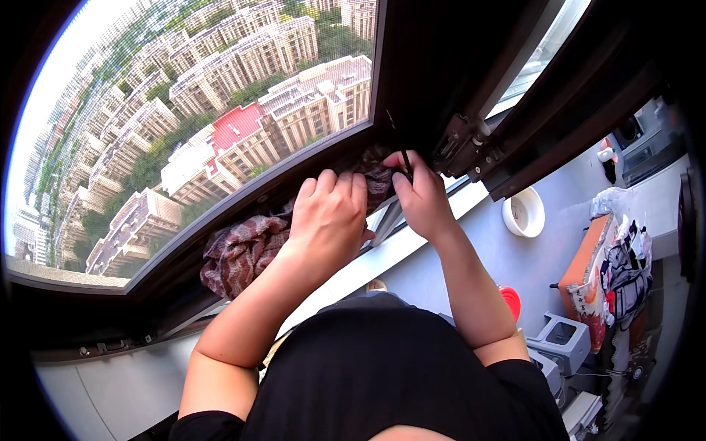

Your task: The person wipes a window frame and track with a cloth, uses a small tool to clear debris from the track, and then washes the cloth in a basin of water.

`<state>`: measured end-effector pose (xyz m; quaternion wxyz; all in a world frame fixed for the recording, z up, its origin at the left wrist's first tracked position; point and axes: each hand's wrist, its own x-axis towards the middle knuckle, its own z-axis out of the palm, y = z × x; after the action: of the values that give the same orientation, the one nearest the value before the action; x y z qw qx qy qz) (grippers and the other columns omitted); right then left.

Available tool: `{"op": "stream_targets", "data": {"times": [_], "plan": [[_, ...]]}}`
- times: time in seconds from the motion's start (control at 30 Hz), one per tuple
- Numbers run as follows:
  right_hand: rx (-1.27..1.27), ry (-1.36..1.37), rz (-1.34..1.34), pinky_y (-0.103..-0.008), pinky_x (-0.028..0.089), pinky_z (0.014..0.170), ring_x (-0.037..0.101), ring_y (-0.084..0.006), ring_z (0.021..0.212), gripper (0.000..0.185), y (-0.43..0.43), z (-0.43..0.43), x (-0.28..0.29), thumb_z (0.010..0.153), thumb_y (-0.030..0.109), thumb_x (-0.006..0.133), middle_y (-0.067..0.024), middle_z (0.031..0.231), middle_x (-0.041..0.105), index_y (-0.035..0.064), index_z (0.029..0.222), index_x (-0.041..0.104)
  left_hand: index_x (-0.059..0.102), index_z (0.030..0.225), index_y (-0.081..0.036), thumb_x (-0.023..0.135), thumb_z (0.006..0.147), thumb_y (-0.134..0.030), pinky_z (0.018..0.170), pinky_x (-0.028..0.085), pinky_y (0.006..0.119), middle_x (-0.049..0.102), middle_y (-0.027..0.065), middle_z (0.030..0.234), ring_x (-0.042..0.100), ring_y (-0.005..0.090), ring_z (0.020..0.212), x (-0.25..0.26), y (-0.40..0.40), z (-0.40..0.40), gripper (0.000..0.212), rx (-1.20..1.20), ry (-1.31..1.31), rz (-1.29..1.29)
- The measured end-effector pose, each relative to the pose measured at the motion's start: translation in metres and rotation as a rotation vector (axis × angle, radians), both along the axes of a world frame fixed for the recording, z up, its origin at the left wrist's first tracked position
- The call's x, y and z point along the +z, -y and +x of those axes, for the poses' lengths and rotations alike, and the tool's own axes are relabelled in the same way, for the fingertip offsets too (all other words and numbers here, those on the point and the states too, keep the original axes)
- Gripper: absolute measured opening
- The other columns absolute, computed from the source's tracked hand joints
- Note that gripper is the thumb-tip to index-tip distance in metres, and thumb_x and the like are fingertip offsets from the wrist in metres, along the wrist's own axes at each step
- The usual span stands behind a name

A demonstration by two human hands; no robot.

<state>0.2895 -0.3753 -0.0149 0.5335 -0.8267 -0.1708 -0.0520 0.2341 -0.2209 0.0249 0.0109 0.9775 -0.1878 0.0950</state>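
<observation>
A tinted window sash point(408, 60) with a mesh screen stands tilted across the view before me. Along its dark lower edge lies a crumpled maroon and grey patterned cloth point(242, 253). My left hand point(330, 212) presses down on the middle of this cloth, its fingers bent over it and held together. My right hand point(422, 193) pinches a thin dark stick-like tool point(407, 161) between thumb and fingers. The tool points up towards the sash's inner corner, and its exact kind cannot be told. Part of the cloth bunches beside my right fingertips.
Metal latch hardware point(469, 144) juts from the dark frame, right of my right hand. Below stand a white basin point(524, 212), a red basin point(510, 302), a grey plastic stool point(562, 336) and an orange box point(587, 259) beside a grey bag point(629, 275). Tall buildings show outside.
</observation>
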Motion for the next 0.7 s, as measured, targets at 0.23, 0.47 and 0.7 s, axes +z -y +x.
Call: {"op": "stream_targets", "data": {"times": [0.23,0.47,0.7], "plan": [[-0.072,0.003,0.058,-0.0239,0.046,0.061,0.061,-0.0128,0.065,0.024,0.054,-0.027,0.000,0.092,0.010,0.050,-0.0094,0.084,0.068,0.0026,0.115,0.048,0.050,0.118,0.006,0.075,0.067,-0.036,0.077,0.038,0.034,0.058,0.0125,0.108,0.051,0.0238,0.096,-0.009,0.010,0.002,0.071,-0.045,0.089,0.058],[0.021,-0.064,0.164,-0.0210,0.042,0.057,0.054,-0.0053,0.058,0.027,0.064,-0.042,-0.005,0.090,0.012,0.056,-0.0047,0.070,0.064,0.0031,0.114,0.048,0.046,0.122,0.008,0.072,0.072,-0.036,0.077,0.039,0.036,0.061,0.0123,0.102,0.051,0.0245,0.098,-0.015,0.017,0.021,0.071,-0.094,0.028,-0.032],[0.064,-0.002,0.231,-0.0208,0.043,0.058,0.055,-0.0061,0.060,0.025,0.046,-0.037,-0.006,0.090,0.012,0.056,-0.0032,0.068,0.062,0.0029,0.112,0.050,0.049,0.115,0.004,0.073,0.069,-0.033,0.070,0.039,0.034,0.057,0.0085,0.095,0.051,0.0217,0.092,-0.013,0.028,0.028,0.064,-0.069,0.074,0.010]]}}
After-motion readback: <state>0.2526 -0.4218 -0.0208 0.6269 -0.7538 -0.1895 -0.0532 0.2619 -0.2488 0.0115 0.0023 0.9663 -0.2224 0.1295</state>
